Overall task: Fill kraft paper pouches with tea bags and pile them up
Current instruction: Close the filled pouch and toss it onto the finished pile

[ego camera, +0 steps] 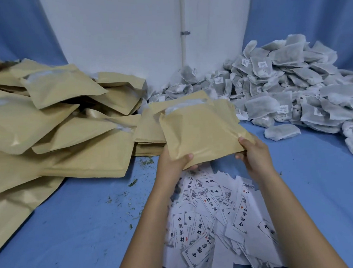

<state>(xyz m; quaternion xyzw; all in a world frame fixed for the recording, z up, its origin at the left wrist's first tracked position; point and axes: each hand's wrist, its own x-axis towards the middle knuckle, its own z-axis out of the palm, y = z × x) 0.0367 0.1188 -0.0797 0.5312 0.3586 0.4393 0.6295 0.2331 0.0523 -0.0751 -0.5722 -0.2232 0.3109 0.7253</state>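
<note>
Both my hands hold one kraft paper pouch (200,129) above the blue table, its open mouth pointing away from me with white tea bag material showing at the top. My left hand (173,159) grips its lower left corner, thumb on top. My right hand (251,149) grips the lower right corner. Behind the held pouch lies a flat stack of empty pouches (148,134). A big heap of filled pouches (54,122) covers the left side. Loose white tea bags (284,87) are piled at the right and back.
Printed white paper labels (216,219) lie scattered under my forearms on the blue cloth (74,237). Small green herb crumbs (121,199) dot the cloth at left centre. A white wall with a pipe (183,27) stands behind.
</note>
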